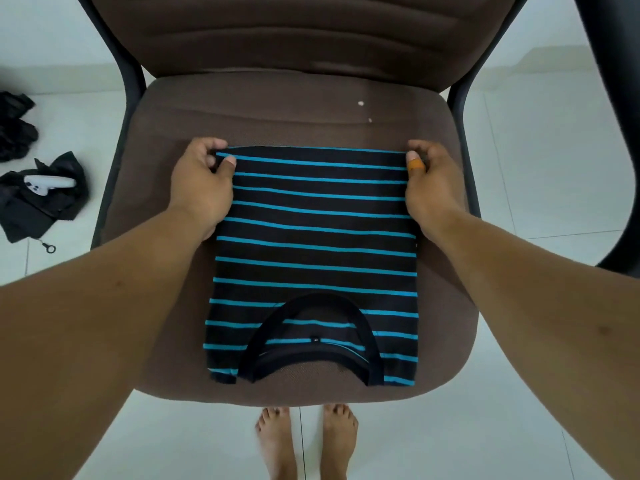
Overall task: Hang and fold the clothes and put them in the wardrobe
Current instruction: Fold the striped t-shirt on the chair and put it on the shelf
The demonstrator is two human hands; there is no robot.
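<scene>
Nearby, dark clothes (41, 199) on floor (540, 168), chair (277, 109) clear

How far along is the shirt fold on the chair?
Done: the striped shirt lies flat on the chair seat, sides already folded in to a narrow rectangle, collar nearest the person.
In hand: the left hand and right hand each pinch a far corner of it.
Left: folding it over, the dark clothes on the floor, and putting everything away; no wardrobe is in view.
</scene>
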